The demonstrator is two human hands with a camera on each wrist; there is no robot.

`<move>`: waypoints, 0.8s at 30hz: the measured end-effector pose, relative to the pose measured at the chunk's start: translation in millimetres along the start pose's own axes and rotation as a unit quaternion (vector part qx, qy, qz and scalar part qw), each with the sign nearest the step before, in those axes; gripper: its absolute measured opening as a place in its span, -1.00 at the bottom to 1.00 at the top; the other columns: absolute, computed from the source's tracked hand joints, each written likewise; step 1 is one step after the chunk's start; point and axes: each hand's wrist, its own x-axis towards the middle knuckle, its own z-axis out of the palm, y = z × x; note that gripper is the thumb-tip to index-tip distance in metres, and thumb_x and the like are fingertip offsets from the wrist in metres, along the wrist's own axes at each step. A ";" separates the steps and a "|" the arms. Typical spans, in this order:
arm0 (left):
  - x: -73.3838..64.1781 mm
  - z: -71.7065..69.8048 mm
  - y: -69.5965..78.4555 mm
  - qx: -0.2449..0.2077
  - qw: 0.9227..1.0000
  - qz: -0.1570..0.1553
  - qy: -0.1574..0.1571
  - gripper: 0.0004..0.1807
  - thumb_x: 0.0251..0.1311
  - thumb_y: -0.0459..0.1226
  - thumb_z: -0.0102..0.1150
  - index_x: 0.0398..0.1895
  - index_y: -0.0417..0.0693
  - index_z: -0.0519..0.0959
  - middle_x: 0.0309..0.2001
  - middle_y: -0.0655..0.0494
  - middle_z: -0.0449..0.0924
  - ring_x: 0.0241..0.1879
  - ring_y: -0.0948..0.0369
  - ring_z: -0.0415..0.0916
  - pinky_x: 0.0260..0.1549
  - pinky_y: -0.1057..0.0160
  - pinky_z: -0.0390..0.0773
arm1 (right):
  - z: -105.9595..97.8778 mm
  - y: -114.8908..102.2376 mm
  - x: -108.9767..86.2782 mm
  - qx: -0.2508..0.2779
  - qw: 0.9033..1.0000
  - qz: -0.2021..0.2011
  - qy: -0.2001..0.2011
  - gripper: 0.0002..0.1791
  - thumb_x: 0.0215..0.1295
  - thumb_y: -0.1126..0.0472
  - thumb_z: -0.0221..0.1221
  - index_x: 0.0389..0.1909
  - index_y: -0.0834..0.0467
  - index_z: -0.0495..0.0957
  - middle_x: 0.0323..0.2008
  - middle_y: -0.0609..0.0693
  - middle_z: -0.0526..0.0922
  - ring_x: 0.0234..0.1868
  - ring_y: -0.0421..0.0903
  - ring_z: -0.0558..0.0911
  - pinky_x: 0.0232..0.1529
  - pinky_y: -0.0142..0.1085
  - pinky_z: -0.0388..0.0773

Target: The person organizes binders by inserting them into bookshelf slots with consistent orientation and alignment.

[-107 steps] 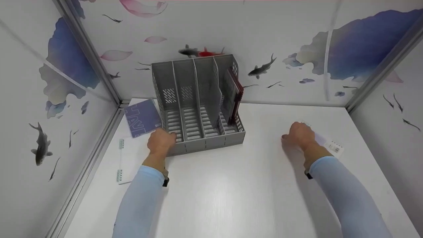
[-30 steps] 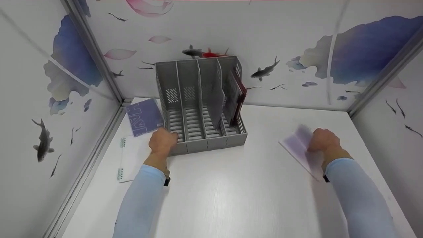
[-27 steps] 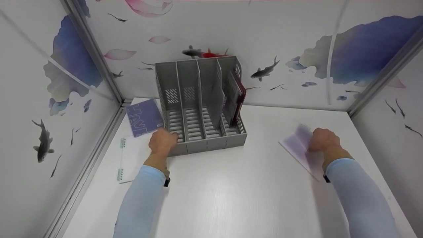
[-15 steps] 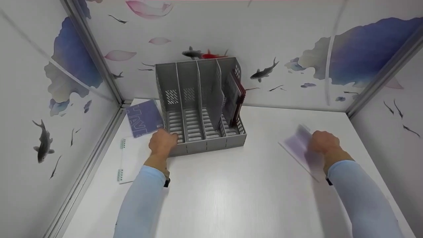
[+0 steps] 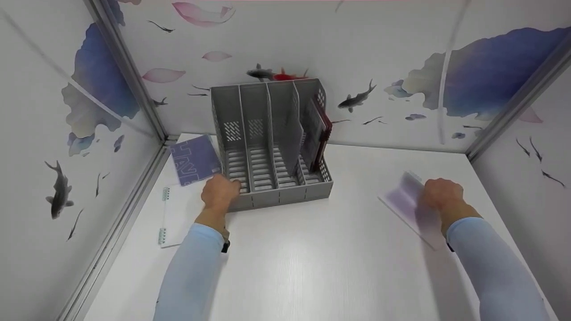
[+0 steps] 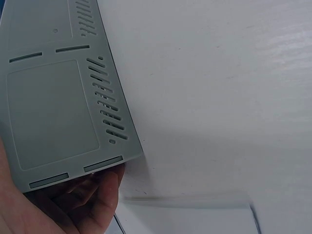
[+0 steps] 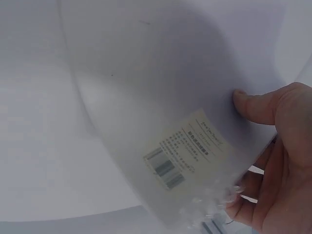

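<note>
At the front left corner of the grey file organizer (image 5: 292, 194), my left hand (image 5: 218, 192) grips its side wall. The left wrist view shows curled fingers (image 6: 105, 200) under the organizer's slotted edge. My right hand (image 5: 444, 194) holds a pale purple spiral notebook (image 5: 403, 206) tilted at the right of the table. Close up, the thumb (image 7: 258, 106) lies on the notebook's back cover, near a barcode label (image 7: 183, 148), and the other fingers are behind it by the clear coil binding (image 7: 204, 204). Dark red notebooks (image 5: 323, 133) stand in the organizer's rightmost compartment.
A blue-purple notebook (image 5: 195, 159) lies left of the organizer. In front of it is a white notebook (image 5: 180, 211) with green coils, partly hidden by the left arm. Patterned white panels (image 5: 401, 58) enclose the table (image 5: 294, 267) at the back and sides.
Since the oldest frame, the right hand has raised the pale purple notebook from the table and moved right. In the last second it shifts slightly farther right. The left hand keeps its grip.
</note>
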 end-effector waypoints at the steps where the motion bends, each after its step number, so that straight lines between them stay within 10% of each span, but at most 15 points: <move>1: 0.2 -0.2 0.0 0.000 1.000 0.001 0.000 -0.52 0.48 0.01 0.11 0.01 -0.21 0.78 -0.04 -0.18 0.86 -0.18 -0.03 0.76 -0.31 0.00 0.64 | -0.9 -0.4 -1.4 -0.004 1.000 -0.001 0.000 -0.70 0.42 0.21 0.14 -0.14 0.40 0.68 -0.38 0.21 0.72 -0.38 0.14 0.65 -0.24 0.18 0.71; 24: -0.2 -1.1 0.9 0.009 1.000 0.003 0.001 -0.47 0.50 0.00 0.08 0.09 -0.26 0.77 0.04 -0.23 0.85 -0.02 -0.15 0.82 -0.10 -0.15 0.76 | -25.8 -4.3 -14.6 -0.008 0.997 -0.073 -0.016 -0.82 0.41 0.38 0.14 -0.18 0.40 0.68 -0.32 0.22 0.67 -0.30 0.13 0.58 -0.19 0.11 0.61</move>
